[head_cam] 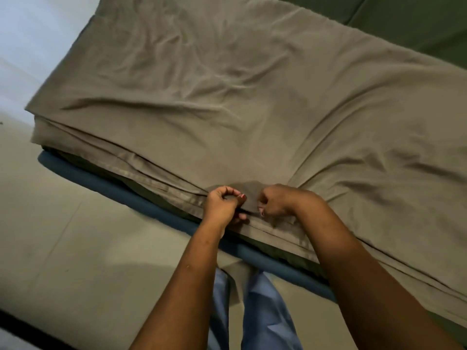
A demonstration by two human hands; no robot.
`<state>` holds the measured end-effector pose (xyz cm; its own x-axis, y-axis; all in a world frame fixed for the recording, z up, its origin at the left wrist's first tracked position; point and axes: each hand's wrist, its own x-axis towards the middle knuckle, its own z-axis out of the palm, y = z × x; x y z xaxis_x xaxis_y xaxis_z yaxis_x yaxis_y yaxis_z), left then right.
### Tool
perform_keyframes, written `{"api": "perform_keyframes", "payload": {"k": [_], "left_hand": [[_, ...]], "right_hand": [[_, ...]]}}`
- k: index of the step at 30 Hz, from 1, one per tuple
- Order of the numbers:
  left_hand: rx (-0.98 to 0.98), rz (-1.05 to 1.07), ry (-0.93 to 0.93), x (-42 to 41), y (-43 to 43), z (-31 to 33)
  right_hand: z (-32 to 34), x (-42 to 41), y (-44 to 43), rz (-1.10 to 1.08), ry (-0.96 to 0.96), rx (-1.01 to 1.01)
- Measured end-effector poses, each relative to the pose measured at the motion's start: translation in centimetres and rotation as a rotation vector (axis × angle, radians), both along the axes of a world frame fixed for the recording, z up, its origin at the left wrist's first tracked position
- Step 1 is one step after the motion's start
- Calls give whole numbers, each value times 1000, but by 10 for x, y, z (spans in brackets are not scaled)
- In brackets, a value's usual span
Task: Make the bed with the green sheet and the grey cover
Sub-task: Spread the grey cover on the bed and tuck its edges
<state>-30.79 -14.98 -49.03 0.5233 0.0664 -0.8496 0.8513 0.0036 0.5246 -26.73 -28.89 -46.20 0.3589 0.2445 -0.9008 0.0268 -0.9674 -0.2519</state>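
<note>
**Draw the Grey Hem Square**

Left hand [222, 205] and right hand [278, 202] side by side just beyond the blue mattress edge [113, 185], each pinching the hem of the grey cover [227, 97]. Pull evenly toward that edge to flatten creases farther from it. Leave the green sheet [285, 256], a dark strip along that edge, undisturbed.

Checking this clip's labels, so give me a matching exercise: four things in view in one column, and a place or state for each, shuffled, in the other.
1 grey cover
2 green sheet
3 blue padded edge
4 right hand

A gripping the cover's near hem
B shows bare at the far right
C spread out, wrinkled, on top
D lowest strip on the near side

Pairs: 1-C, 2-B, 3-D, 4-A
</note>
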Motion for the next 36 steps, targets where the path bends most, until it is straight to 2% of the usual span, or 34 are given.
{"api": "perform_keyframes", "payload": {"k": [2,3,6,7,9,11,14,16,18,20,23,26,28,32,36], "left_hand": [[42,67,-2,12,14,1],[90,143,-23,17,22,-1],[279,361,-123,33,50,-1],[331,429,-154,37,60,0],[347,583,-182,45,80,3],[245,667,-170,52,96,4],[208,574,-147,63,107,5],[364,441,-126,65,109,2],[538,404,-88,58,113,-4],[620,408,-77,52,113,-4],[748,233,-43,58,109,6],[940,87,-83,77,102,17],[1020,52,-171,100,94,21],[991,-24,-390,160,72,17],[990,-332,-577,216,55,5]], "right_hand": [[1,16,13,-35,146,-14],[0,25,19,-80,106,7],[-7,55,39,-208,-360,123],[-9,66,47,-247,-456,157],[-14,86,62,-232,-542,205],[-16,101,73,-172,-561,203],[-11,120,85,-71,-616,173],[-12,130,85,48,-619,84],[-13,139,85,186,-519,23],[-15,146,85,277,-414,54],[-14,159,87,338,-356,144],[-7,187,85,143,-297,281],[-6,214,84,31,-382,309],[-19,282,77,-166,-596,242],[-33,354,61,-234,-761,34]]}}
